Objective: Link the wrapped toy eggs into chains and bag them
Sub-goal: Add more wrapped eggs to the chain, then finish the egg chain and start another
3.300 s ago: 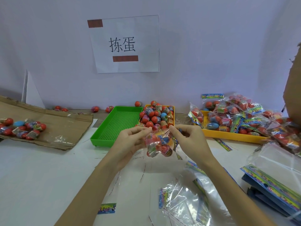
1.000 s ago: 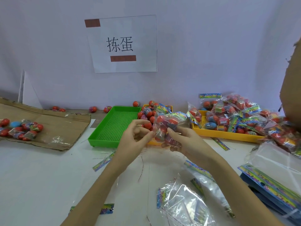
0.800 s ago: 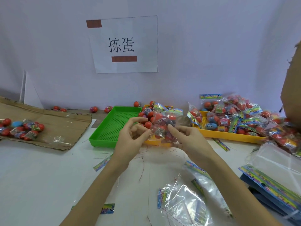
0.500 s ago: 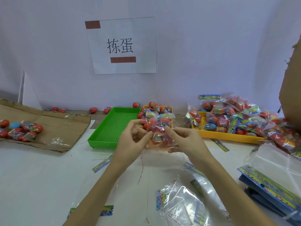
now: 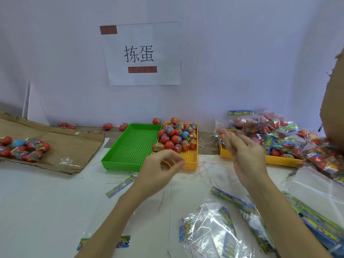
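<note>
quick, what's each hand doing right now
Left hand: fingers loosely curled above the table, holding nothing that shows.
Right hand: open, fingers straight, empty, near the bagged eggs.

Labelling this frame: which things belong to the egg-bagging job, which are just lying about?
Job:
loose eggs in the small yellow tray
filled bags on the right
empty bags
left hand, right hand, both holding nothing

Lying about:
green tray
flat cardboard
wall sign

White table [image 5: 46,211] carries green tray [image 5: 130,146], 2 yellow trays [image 5: 191,161], flattened cardboard [image 5: 74,146], empty bags [image 5: 214,229].
</note>
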`<state>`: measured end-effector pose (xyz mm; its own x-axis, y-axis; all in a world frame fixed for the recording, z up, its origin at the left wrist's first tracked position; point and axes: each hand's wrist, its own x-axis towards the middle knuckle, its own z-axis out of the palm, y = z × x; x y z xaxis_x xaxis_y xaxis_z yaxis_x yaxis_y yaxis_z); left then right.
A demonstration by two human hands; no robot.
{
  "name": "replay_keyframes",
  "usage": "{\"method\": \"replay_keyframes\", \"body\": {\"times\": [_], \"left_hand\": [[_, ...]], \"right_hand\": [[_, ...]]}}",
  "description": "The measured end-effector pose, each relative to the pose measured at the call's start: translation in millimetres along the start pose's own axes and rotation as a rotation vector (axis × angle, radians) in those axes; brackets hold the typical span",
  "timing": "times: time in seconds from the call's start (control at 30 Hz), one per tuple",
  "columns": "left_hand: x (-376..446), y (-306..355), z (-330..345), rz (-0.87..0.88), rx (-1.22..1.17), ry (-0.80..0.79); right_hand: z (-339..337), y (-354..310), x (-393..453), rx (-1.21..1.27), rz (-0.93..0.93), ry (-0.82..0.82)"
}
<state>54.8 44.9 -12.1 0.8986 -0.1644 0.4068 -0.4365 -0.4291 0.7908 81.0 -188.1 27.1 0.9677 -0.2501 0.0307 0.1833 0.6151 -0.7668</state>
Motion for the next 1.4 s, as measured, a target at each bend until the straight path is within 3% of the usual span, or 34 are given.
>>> {"method": "replay_keyframes", "body": {"times": [0.17, 0.23, 0.3, 0.63, 0.87, 1.0, 1.1, 1.17, 1.27, 1.4], "left_hand": [[-13.8, 9.9, 16.7, 0.163, 0.031, -0.550], [-18.7, 8.8, 24.0, 0.219, 0.083, -0.673], [-20.6, 5.4, 29.6, 0.266, 0.147, -0.694], [-14.6, -5.8, 27.5, 0.252, 0.237, -0.383], [-7.2, -10.4, 20.9, 0.311, 0.331, -0.306], [-5.4, -5.1, 21.8, 0.057, 0.080, -0.121], [-0.1, -4.1, 16.5, -0.129, -0.206, -0.046], [1.6, -1.8, 12.5, -0.214, -0.376, -0.014], [3.1, 1.3, 11.5, -0.277, -0.539, -0.002], [4.0, 8.8, 15.5, -0.323, -0.707, -0.016]], "right_hand": [[-1.3, 9.9, -4.4, -0.232, 0.046, -0.058], [-0.5, 12.1, -4.6, -0.280, 0.044, -0.080], [-0.3, 14.7, -5.0, -0.324, 0.052, -0.079], [-1.1, 23.2, -5.6, -0.417, 0.134, -0.109], [0.7, 29.4, -7.5, -0.697, -0.009, -0.229], [4.1, 17.8, -8.2, -0.812, -0.160, -0.434], [6.0, 3.3, -10.0, -0.957, -0.155, -0.710], [8.3, 0.4, -10.0, -1.099, -0.133, -0.798], [15.1, 7.9, -9.5, -1.271, -0.189, -0.663], [13.2, 22.0, -9.0, -1.105, -0.261, -0.532]]}}
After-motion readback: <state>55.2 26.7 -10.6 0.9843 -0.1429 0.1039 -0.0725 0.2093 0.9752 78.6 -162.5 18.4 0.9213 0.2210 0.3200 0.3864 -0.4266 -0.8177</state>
